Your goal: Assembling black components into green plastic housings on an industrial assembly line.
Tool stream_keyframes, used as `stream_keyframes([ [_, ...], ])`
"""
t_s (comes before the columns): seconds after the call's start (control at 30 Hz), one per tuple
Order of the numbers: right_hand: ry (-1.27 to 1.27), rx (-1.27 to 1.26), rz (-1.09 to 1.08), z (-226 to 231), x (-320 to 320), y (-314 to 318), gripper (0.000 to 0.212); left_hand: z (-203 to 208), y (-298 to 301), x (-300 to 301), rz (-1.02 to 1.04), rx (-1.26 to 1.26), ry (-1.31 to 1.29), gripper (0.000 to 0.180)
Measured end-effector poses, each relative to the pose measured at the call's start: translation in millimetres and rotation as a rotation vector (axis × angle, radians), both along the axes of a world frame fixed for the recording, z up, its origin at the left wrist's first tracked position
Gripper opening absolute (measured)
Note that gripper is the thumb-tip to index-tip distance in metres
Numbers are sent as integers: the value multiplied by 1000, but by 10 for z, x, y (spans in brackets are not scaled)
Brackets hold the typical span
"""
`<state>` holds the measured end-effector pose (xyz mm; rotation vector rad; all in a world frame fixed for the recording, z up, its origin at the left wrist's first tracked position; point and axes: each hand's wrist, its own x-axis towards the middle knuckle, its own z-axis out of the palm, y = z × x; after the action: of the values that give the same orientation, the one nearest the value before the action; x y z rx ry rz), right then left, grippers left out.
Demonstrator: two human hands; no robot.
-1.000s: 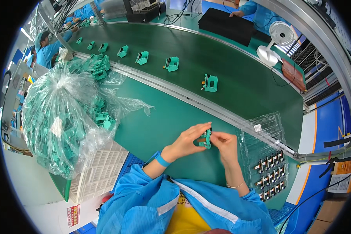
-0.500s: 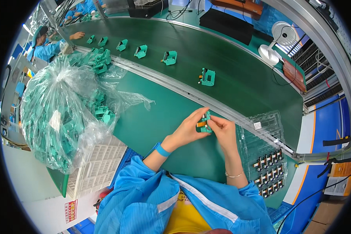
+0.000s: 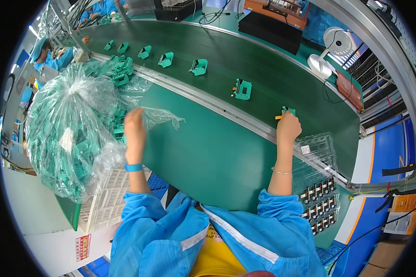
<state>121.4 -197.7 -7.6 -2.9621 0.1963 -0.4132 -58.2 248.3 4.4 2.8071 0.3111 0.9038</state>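
My right hand (image 3: 289, 128) reaches over the dark green conveyor belt (image 3: 309, 106), its fingers closed on a small green plastic housing (image 3: 289, 110) with an orange strip at its left side. The hand hides most of that part. On the other side, my left hand (image 3: 135, 127) is raised at the edge of a large clear plastic bag (image 3: 69, 134) full of green housings. Motion smears its fingers, so their grip is unclear. A similar green housing (image 3: 242, 90) rests on the belt up and left of my right hand, and several others trail off toward the far left.
A clear tray (image 3: 313, 150) with rows of small black-and-silver parts (image 3: 318, 207) lies right of my right forearm. A metal rail (image 3: 217, 107) runs between worktop and belt. A white fan (image 3: 322, 64) stands at the back right; a co-worker (image 3: 51, 57) sits far left.
My hands have parted. The right one carried the green housing up and right onto the belt, and the left swung over to the bag. The belt's housings shifted slightly left.
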Motion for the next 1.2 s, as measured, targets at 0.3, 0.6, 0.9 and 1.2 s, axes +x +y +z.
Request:
stream_keyframes([
  [0.3,-158,173,189,396,-266,11,17,-108,667,-62,348,63,395,34],
  [0.6,-187,272,149,612,-1126,-1163,20,-66,-169,103,121,-43,420,42],
  [0.9,-154,85,-294,449,-1274,-2529,20,-223,-442,323,-27,34,277,35],
  [1.2,-132,67,-306,78,-1214,-3174,20,118,-1199,568,-114,42,-108,38],
])
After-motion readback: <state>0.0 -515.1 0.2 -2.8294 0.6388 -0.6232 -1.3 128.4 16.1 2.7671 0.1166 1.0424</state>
